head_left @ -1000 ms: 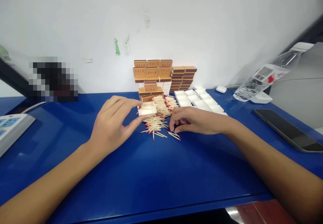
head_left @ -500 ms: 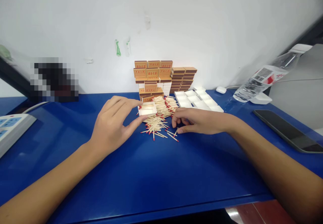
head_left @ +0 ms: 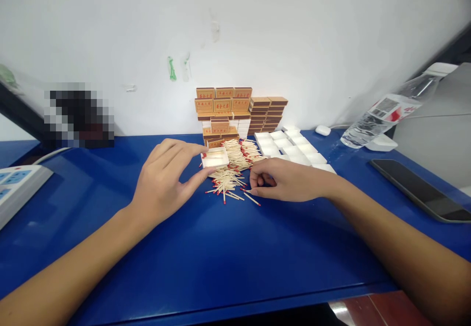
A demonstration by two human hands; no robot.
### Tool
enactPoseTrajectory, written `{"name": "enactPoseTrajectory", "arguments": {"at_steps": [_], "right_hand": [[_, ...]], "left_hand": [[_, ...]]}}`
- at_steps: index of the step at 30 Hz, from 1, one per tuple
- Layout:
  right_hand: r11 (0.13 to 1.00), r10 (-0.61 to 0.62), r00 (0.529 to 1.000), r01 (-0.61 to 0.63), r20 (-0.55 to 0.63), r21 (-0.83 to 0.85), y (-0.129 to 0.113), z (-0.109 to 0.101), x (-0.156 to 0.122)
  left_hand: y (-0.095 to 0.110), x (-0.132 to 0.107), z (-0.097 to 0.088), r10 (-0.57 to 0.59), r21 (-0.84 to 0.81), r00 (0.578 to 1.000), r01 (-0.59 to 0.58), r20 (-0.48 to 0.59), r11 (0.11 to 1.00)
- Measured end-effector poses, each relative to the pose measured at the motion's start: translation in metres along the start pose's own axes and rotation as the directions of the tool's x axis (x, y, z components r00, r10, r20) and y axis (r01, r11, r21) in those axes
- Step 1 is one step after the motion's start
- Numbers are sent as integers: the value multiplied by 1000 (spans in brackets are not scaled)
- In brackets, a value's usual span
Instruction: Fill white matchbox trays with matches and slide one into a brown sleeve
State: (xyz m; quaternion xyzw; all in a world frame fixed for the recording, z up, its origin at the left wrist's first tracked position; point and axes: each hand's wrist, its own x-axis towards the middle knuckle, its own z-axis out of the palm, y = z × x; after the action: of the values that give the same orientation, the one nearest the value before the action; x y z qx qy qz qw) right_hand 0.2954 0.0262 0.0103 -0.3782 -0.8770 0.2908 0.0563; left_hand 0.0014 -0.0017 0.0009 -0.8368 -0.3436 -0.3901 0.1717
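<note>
**Shallow rectangular white cardboard tray in the left hand; right hand at the loose matches**

Left grip: clasping the tray at its left end, index fingertip at the far left corner, thumb tip along the near edge. Tray projects to the right of the grip, tilted slightly toward the viewer, over the left part of a heap of pale wooden red-headed matches. Cannot tell whether its underside touches the heap. Inside, several thin wooden matches lie lengthwise by the far wall, red heads at the left, close to the index fingertip.

Right grip: thumb and index tips close together, low over the glossy blue bench, just right of the heap. A match end meets the thumb tip; cannot tell whether it is pinched. One single red-headed match lies on the bench just below that thumb, apart from the heap.

Surroundings: orange-and-brown cardboard matchboxes stacked behind the heap, against the wall; flat white cardboard trays in rows, beyond the right hand.
</note>
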Motion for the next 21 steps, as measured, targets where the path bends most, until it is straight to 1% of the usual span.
{"name": "enactPoseTrajectory", "arguments": {"at_steps": [3, 6, 9, 13, 15, 16, 19, 21], "right_hand": [[999, -13, 1000, 12, -29, -51, -1, 5, 2], [998, -7, 999, 4, -41, -69, -1, 6, 2], [998, 2, 1000, -2, -9, -65, 0, 2, -2], [991, 96, 995, -93, 25, -101, 11, -10, -6], [982, 134, 991, -133, -2, -138, 21, -16, -6], [978, 134, 991, -136, -25, -157, 25, -17, -5], [973, 82, 989, -106, -120, -204, 35, -19, 1], [970, 46, 982, -88, -183, -228, 37, -17, 5]], "left_hand": [[0, 0, 0, -8, -3, 1000, 8, 6, 1000], [0, -1, 0, -13, -8, 1000, 13, 11, 1000], [0, -1, 1, -5, -3, 1000, 5, 5, 1000], [0, 0, 1, 10, 8, 1000, -10, -3, 1000], [0, 0, 1, 16, 11, 1000, -16, -10, 1000], [0, 0, 1, 18, 12, 1000, -18, -12, 1000], [1, 0, 1, 20, 14, 1000, -20, -16, 1000], [1, 0, 1, 17, 14, 1000, -17, -17, 1000]]}}
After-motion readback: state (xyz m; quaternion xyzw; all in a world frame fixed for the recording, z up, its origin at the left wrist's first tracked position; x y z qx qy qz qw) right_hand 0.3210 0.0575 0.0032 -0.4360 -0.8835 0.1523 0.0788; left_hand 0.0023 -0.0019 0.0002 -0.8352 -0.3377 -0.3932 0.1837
